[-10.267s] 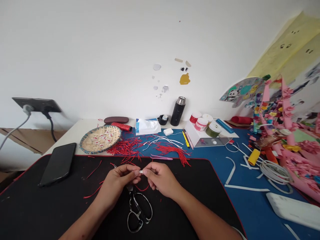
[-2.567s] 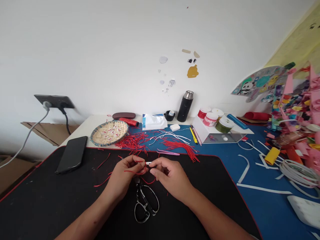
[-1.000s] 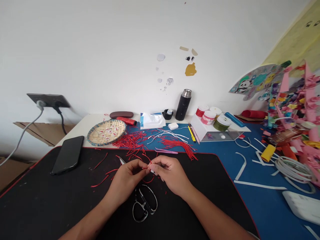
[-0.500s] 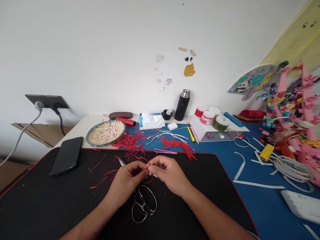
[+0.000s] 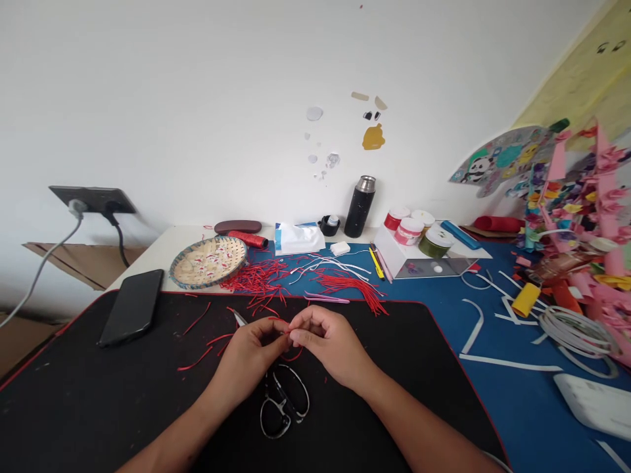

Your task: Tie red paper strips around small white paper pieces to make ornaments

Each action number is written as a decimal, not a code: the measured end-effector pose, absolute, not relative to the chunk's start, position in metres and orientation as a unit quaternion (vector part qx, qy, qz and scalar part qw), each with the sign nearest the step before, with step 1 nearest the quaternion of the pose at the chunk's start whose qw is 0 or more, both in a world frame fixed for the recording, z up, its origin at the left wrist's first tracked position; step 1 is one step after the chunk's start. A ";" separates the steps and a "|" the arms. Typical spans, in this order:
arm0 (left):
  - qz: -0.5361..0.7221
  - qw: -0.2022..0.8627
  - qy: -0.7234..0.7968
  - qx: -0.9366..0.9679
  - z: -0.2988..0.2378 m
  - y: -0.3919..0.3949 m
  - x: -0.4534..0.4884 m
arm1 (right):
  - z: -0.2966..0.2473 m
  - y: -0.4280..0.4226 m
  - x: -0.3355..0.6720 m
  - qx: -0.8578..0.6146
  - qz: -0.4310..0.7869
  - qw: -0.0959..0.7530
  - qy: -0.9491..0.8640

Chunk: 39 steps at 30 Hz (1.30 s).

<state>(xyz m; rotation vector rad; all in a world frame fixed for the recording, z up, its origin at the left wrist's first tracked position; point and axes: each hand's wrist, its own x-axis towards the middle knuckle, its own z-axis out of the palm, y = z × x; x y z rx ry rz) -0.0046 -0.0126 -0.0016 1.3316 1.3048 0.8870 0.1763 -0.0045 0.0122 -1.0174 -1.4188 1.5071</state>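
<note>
My left hand [image 5: 249, 358] and my right hand [image 5: 332, 345] meet fingertip to fingertip above the black mat [image 5: 374, 414]. Both pinch a thin red cord [image 5: 294, 358], whose loop hangs just below the fingers; most of the pinched part is hidden. Under my left hand lies a pair of scissors [image 5: 280, 410], handles toward me, with the blade tip showing beyond the hand. Cut pieces of red cord [image 5: 197, 360] are scattered left of my left hand. Farther back are a heap of red cord pieces [image 5: 254, 279] and a bundle of longer red cords [image 5: 352, 286].
A woven basket [image 5: 207, 263] with small bits in it and a phone [image 5: 133, 305] stand at left. Tweezers [image 5: 328, 299], a tissue pack [image 5: 299, 238], a black flask [image 5: 361, 207] and lidded jars [image 5: 409, 231] line the back. White strips [image 5: 510, 363] and a coiled cable [image 5: 576, 333] lie at right.
The right fingertips have shifted slightly, and the small white end that showed beneath them is out of sight. Both hands stay at the same place; the surroundings look unchanged.
</note>
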 end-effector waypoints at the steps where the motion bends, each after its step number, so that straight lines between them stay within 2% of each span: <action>1: 0.368 0.514 0.541 0.554 -0.002 -0.013 -0.005 | 0.012 -0.005 0.176 -0.406 0.592 0.404 -0.567; 20: 0.346 0.518 0.544 0.562 0.004 -0.012 -0.004 | 0.011 -0.005 0.178 -0.424 0.544 0.375 -0.619; 32: 0.349 0.510 0.532 0.579 0.008 -0.012 -0.003 | 0.010 -0.006 0.182 -0.411 0.418 0.346 -0.733; 39: 0.344 0.507 0.532 0.584 0.007 -0.012 -0.002 | 0.010 -0.006 0.181 -0.424 0.429 0.340 -0.722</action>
